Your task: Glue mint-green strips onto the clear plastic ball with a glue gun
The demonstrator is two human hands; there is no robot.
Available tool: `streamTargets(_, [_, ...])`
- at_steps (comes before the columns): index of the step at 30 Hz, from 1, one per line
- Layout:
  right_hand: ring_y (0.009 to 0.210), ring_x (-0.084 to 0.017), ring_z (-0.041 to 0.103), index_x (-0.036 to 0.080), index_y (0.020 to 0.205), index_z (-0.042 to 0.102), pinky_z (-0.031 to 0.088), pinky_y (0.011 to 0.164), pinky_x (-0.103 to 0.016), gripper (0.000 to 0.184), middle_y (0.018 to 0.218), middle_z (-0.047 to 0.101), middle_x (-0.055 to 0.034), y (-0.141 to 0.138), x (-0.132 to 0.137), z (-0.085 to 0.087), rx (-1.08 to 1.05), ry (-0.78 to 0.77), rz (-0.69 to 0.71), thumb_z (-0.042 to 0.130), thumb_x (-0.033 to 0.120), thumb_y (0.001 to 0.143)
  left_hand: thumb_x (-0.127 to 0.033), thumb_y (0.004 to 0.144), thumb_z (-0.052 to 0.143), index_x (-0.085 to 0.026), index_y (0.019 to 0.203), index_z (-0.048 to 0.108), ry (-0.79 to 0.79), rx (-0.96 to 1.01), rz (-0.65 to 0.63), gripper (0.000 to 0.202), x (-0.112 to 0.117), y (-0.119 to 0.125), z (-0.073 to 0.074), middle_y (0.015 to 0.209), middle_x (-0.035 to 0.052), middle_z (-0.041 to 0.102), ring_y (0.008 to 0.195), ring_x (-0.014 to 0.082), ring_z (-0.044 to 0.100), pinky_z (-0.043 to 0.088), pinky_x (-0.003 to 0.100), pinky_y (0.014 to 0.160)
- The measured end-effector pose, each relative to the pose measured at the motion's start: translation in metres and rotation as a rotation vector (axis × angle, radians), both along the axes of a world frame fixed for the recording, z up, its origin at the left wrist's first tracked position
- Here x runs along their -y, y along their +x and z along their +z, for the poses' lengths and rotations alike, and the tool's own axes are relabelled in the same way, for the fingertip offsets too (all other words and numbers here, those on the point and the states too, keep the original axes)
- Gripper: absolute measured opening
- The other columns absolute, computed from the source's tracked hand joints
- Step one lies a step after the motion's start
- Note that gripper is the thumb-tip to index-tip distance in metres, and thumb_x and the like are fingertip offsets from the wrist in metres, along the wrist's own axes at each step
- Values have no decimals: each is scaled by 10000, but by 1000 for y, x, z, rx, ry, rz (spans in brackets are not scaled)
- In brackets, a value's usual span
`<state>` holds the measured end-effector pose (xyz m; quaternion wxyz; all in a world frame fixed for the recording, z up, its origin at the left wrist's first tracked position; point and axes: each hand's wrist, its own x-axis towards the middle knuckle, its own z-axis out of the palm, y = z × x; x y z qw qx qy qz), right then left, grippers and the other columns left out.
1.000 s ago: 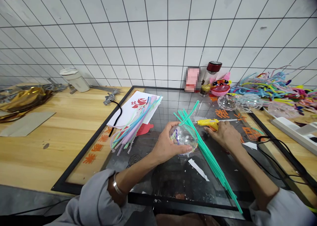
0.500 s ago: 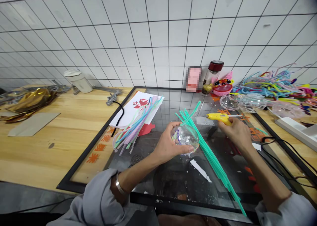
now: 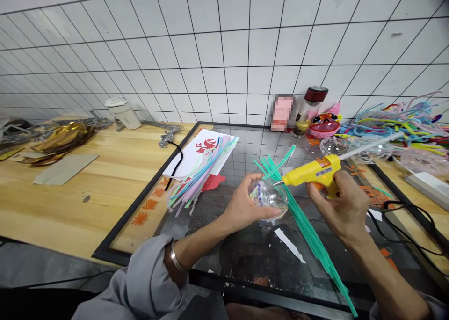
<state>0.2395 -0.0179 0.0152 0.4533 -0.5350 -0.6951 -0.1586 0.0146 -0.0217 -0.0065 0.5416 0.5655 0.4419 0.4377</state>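
Note:
My left hand [image 3: 243, 205] is closed around a clear plastic ball [image 3: 271, 199] with coloured bits showing on its left side. In my right hand [image 3: 345, 203] is a yellow hot glue gun [image 3: 310, 172], a long glue stick [image 3: 372, 146] jutting from its back. The metal nozzle points left, at the ball's upper right edge; whether it touches cannot be made out. Behind and beside the ball lies a bundle of green pipe cleaners [image 3: 310, 231], one of them crossing the others near the top. A white paper strip [image 3: 289, 245] lies below the ball.
Pastel pipe cleaners [image 3: 203, 175] lie on white paper [image 3: 185, 158] to the left. Along the back stand a phone [image 3: 282, 113], a glass bottle [image 3: 308, 109] and a pink figure [image 3: 325, 124]. More pipe cleaners [image 3: 396, 121], a power strip [image 3: 430, 189] and black cables [image 3: 403, 236] occupy the right.
My right hand has raised the glue gun from the tabletop and turned it, bringing its nozzle to the clear ball. My left hand keeps its hold. The view has shifted slightly left.

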Motion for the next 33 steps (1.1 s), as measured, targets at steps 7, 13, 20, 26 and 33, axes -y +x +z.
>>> streamTargets(7, [544,-125,354,260,727,321,266,491,-289,354,631,380,50,1,-5,-5,141,167,45,656,280,841,-315,510,912,-205,1213,530,-6,-6,-9,808,1,0,3,1170,69,613,1106,268,586,486,394,933])
streamTargets(13, [548,-130,364,260,731,330,275,501,-295,345,633,384,47,0,-4,-5,134,157,49,658,257,837,-329,506,909,-222,1195,539,-14,-19,-11,789,1,-1,3,1139,51,603,1091,257,570,497,360,877])
streamTargets(20, [546,-122,351,258,726,328,274,495,-289,357,640,376,51,-1,-3,-4,165,181,64,667,234,836,-323,503,911,-222,1205,544,-14,-21,-5,799,2,0,5,1155,61,619,1119,270,573,497,366,892])
streamTargets(26, [554,-120,355,257,734,320,277,497,-284,368,648,361,52,-1,-3,-3,189,192,68,669,200,835,-326,516,915,-225,1227,543,-9,-24,5,809,0,0,2,1176,64,630,1144,271,579,490,376,928])
streamTargets(33, [567,-121,367,257,749,313,277,505,-287,378,663,356,53,-1,-2,-3,205,188,79,674,200,848,-323,529,911,-221,1244,538,-13,-35,3,813,2,0,3,1180,63,641,1120,260,598,500,356,905])
